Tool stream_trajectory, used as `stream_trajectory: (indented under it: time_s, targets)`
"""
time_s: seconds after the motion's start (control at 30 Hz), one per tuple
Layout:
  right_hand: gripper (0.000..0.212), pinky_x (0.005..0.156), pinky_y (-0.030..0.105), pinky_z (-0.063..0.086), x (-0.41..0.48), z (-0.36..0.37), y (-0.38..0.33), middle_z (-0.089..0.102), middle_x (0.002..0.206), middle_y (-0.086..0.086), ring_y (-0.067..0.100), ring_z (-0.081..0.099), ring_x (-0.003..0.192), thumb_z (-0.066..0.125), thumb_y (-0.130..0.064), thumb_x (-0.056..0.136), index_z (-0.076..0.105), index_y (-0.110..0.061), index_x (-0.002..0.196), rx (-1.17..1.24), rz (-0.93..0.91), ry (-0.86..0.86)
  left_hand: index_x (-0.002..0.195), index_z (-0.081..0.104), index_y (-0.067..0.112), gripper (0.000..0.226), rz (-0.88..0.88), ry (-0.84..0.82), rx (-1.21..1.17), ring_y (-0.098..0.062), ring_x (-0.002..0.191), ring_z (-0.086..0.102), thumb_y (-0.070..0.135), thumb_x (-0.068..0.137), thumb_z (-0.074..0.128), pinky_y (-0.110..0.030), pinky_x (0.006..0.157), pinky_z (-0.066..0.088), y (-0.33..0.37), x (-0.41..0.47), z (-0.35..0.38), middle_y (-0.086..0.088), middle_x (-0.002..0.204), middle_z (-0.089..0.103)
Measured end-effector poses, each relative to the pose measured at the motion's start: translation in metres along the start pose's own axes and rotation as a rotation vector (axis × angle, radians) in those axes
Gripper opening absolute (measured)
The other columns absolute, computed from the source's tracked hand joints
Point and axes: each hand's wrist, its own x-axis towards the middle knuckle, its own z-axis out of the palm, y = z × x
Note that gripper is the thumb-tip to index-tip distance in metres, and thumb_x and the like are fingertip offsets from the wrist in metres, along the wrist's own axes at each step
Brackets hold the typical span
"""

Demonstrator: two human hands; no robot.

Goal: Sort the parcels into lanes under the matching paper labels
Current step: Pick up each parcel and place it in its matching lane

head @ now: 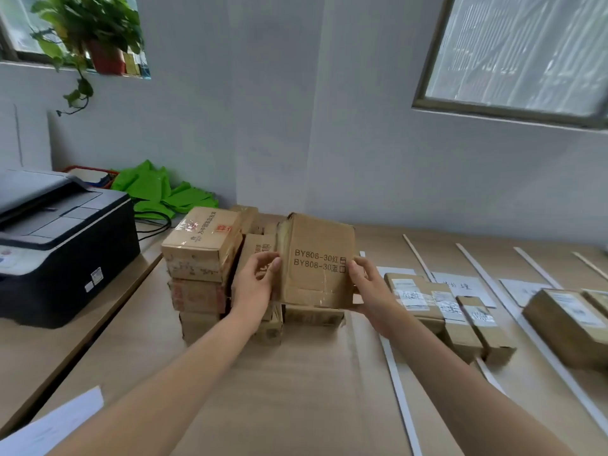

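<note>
I hold a brown cardboard parcel (pixel 317 258) printed "BY808-30" upright above the table. My left hand (pixel 255 284) grips its left edge and my right hand (pixel 368 287) its lower right edge. Behind and left of it stands a stack of unsorted parcels (pixel 200 255). To the right, white strips (pixel 399 399) mark lanes on the table. Three small parcels (pixel 437 307) lie in the first lane and a larger one (pixel 566 320) lies two lanes over. Paper labels (pixel 460 286) with handwriting lie at the lane heads, partly hidden by parcels.
A black printer (pixel 62 245) stands on a separate desk at left. Green bags (pixel 158 192) lie against the wall behind the stack. White paper (pixel 49 426) shows at the lower left corner. The wooden table (pixel 296 390) spreads in front of me.
</note>
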Motion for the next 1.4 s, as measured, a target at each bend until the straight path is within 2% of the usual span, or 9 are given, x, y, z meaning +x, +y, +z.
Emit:
stream_trajectory:
  time_s: [0.17,0.4,0.53,0.63,0.8,1.03,1.2,1.3,1.4]
  targets:
    - [0.03,0.079,0.042,0.06,-0.021,-0.03,0.003,0.061,0.111,0.007,0.024,0.063,0.094,0.041,-0.044,0.104,0.052,-0.022,0.12,0.003,-0.024,0.031,0.11,0.062,0.026,0.017,-0.047,-0.064,-0.006,-0.008,0.104,0.063,0.036,0.098,0.056,-0.012,0.069,0.049,0.02,-0.034,0.027,0.007,0.112,0.068]
    - [0.064,0.088,0.049,0.059,-0.025,-0.092,-0.002,0.067,0.107,0.021,0.036,0.072,0.097,0.024,-0.069,0.096,0.058,-0.016,0.111,0.007,0.095,-0.019,0.121,0.06,0.032,0.033,-0.03,-0.012,0.169,-0.013,0.115,0.055,0.052,0.1,0.043,-0.04,0.101,0.047,0.026,-0.056,0.076,0.011,0.119,0.058]
    - [0.06,0.083,0.036,0.059,-0.031,-0.126,-0.002,0.061,0.113,0.012,0.032,0.067,0.105,0.029,-0.065,0.098,0.054,-0.014,0.115,0.053,0.086,0.027,0.112,0.063,0.029,0.02,-0.064,-0.043,0.098,-0.009,0.096,0.066,0.037,0.103,0.047,-0.026,0.078,0.054,0.033,-0.075,0.106,0.006,0.113,0.067]
    - [0.051,0.092,0.038,0.056,-0.029,-0.151,0.007,0.055,0.124,0.008,0.03,0.063,0.111,0.039,-0.062,0.098,0.048,-0.017,0.119,0.086,0.071,0.024,0.103,0.068,0.027,0.021,-0.055,-0.046,0.077,-0.014,0.086,0.073,0.029,0.104,0.047,-0.039,0.078,0.061,0.04,-0.09,0.128,0.003,0.104,0.073]
    - [0.036,0.098,0.046,0.053,-0.023,-0.183,0.015,0.055,0.12,0.009,0.027,0.063,0.105,0.057,-0.033,0.101,0.044,-0.017,0.13,0.185,0.013,-0.042,0.099,0.069,0.023,0.023,-0.066,-0.009,0.043,-0.018,0.09,0.073,0.037,0.102,0.051,-0.045,0.083,0.06,0.039,-0.106,0.156,0.002,0.098,0.075]
    - [0.049,0.087,0.036,0.056,-0.026,-0.195,0.013,0.053,0.121,0.014,0.025,0.062,0.105,0.059,-0.002,0.096,0.043,-0.025,0.136,-0.016,-0.1,-0.198,0.099,0.07,0.011,0.036,-0.223,0.128,-0.263,-0.02,0.087,0.074,0.044,0.099,0.054,-0.035,0.078,0.057,0.035,-0.105,0.174,-0.005,0.091,0.078]
    - [0.07,0.088,0.047,0.053,-0.01,-0.217,0.0,0.048,0.124,0.017,0.033,0.057,0.118,0.044,0.021,0.074,0.051,-0.024,0.126,-0.049,-0.1,-0.321,0.088,0.073,0.012,0.046,-0.211,0.173,-0.261,-0.021,0.087,0.07,0.056,0.089,0.061,-0.037,0.085,0.05,0.041,-0.094,0.178,0.0,0.083,0.077]
    - [0.044,0.087,0.051,0.053,-0.002,-0.22,-0.003,0.059,0.11,0.016,0.03,0.061,0.106,0.039,0.02,0.082,0.06,-0.008,0.109,0.119,-0.091,-0.257,0.075,0.068,0.012,0.044,-0.149,0.163,-0.111,-0.014,0.064,0.058,0.055,0.084,0.069,-0.028,0.065,0.046,0.042,-0.095,0.18,0.003,0.065,0.066]
    - [0.005,0.087,0.049,0.055,0.001,-0.221,0.004,0.064,0.098,0.009,0.025,0.064,0.098,0.054,-0.012,0.1,0.057,-0.009,0.099,0.136,-0.087,-0.226,0.087,0.071,0.008,0.035,-0.085,0.14,0.01,-0.004,0.056,0.057,0.043,0.084,0.075,-0.018,0.054,0.043,0.041,-0.097,0.181,0.004,0.07,0.068]
